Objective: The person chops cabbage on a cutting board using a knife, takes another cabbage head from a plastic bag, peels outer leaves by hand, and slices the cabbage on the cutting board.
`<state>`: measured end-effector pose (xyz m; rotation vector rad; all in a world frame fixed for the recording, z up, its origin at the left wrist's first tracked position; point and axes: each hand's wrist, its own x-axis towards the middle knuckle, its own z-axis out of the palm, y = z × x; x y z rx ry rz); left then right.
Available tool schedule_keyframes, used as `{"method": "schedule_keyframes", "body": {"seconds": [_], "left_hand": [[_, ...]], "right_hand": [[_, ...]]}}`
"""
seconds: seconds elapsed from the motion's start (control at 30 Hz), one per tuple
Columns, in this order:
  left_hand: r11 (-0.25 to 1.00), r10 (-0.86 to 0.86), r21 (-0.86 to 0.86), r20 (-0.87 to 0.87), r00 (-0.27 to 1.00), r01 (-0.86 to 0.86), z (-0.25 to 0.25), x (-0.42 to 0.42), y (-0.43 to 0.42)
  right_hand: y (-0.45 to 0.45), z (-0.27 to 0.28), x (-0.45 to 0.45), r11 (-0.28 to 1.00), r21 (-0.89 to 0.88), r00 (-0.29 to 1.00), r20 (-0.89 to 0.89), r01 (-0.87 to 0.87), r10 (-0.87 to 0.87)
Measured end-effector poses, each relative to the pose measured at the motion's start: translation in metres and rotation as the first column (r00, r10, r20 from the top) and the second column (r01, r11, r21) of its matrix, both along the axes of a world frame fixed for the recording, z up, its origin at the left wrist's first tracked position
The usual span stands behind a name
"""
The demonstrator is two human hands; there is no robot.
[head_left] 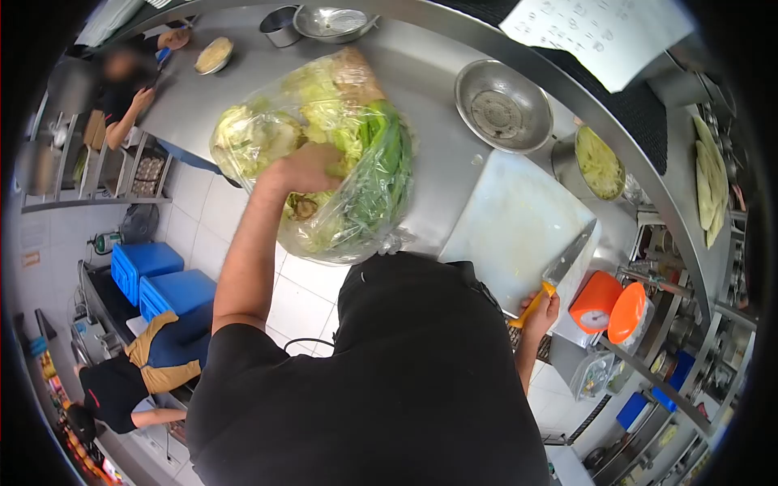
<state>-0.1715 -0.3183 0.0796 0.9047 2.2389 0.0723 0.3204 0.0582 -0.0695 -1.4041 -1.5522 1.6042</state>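
Observation:
A large clear plastic bag (292, 85) of vegetables lies on the metal counter. In it I see pale green lettuce (324, 109), a whitish-green head (258, 142) and long dark green stalks (393, 154). My left hand (312, 168) reaches into the bag among the leaves; its fingertips are partly hidden, so their grip is unclear. My right hand (541, 312) is closed around the yellow handle of a large knife (571, 253). The knife's blade lies over the right edge of a white cutting board (510, 219).
Behind the board stand a metal bowl (504, 109) and a container of shredded greens (600, 162). An orange scale (596, 304) is at the right. A person (121, 101) works at the counter's far left; another person (121, 377) stands lower left near blue bins (150, 267).

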Motion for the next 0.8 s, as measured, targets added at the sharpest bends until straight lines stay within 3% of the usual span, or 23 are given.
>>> {"method": "schedule_keyframes", "body": {"seconds": [0.07, 0.17, 0.27, 0.37, 0.47, 0.57, 0.67, 0.77, 0.8], "left_hand": [[1.0, -0.025, -0.004, 0.045, 0.999, 0.025, 0.007, 0.007, 0.006], [0.988, 0.001, 0.153, -0.04, 0.999, 0.005, -0.017, 0.001, -0.013], [0.984, 0.124, 0.129, 0.014, 0.992, -0.124, 0.038, -0.008, 0.0], [0.908, 0.417, 0.108, -0.163, 0.894, -0.404, 0.012, -0.051, -0.012], [0.95, 0.175, -0.169, -0.406, 0.897, -0.262, -0.024, -0.104, -0.012], [0.932, 0.335, 0.044, -0.477, 0.812, -0.359, -0.059, -0.124, -0.017], [0.951, 0.282, -0.011, -0.384, 0.879, -0.31, -0.072, -0.143, -0.015], [0.898, 0.394, -0.147, -0.147, 0.907, -0.414, -0.099, -0.171, -0.014], [0.899, 0.424, -0.076, -0.098, 0.901, -0.431, -0.094, -0.167, -0.014]], "right_hand": [[0.002, 0.001, 0.0, 1.0, -0.007, 1.0, 0.007, -0.009, 0.009], [0.002, 0.001, -0.001, 0.999, -0.03, 1.0, -0.004, -0.012, 0.012], [0.002, 0.001, -0.002, 0.999, -0.035, 1.0, -0.017, -0.009, 0.008], [0.002, 0.002, -0.001, 0.999, -0.04, 1.0, -0.023, -0.006, 0.005], [0.001, 0.001, 0.0, 0.999, -0.033, 0.999, -0.034, -0.015, 0.014], [-0.002, 0.006, -0.004, 1.0, -0.029, 1.0, -0.025, -0.009, 0.009], [-0.002, 0.007, -0.006, 1.0, -0.003, 1.0, -0.007, -0.012, 0.012], [-0.004, 0.01, -0.005, 1.0, 0.002, 1.0, 0.018, -0.001, 0.001], [-0.004, 0.01, -0.007, 1.0, 0.002, 1.0, 0.023, 0.007, -0.007]]}}
